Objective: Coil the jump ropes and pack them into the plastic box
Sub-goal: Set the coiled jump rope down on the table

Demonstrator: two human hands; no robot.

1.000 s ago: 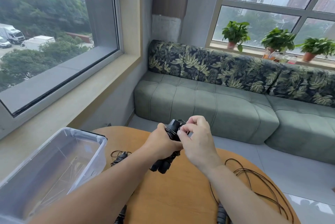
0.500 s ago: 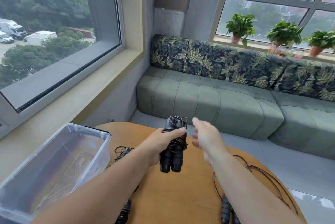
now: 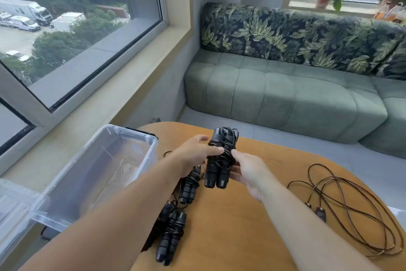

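left hand (image 3: 193,156) grips coiled black jump rope bundle (image 3: 220,158) w/ thumb + fingers, held upright over round wooden table (image 3: 252,215) | right hand (image 3: 250,172) pinches same bundle at 3 o'clock side | clear plastic box (image 3: 92,174) at 9 o'clock | uncoiled brown rope (image 3: 351,204) at 4 o'clock

Both hands hold the wound jump rope (image 3: 220,158) above the table (image 3: 237,215), the left hand (image 3: 195,156) on its left and the right hand (image 3: 248,172) on its right. Left of the grip sits the plastic box (image 3: 98,174). Below the grip, two more wound ropes (image 3: 190,185) (image 3: 170,235) lie on the table. Right of it lies a loose rope (image 3: 351,207). Behind stands a sofa (image 3: 285,95).
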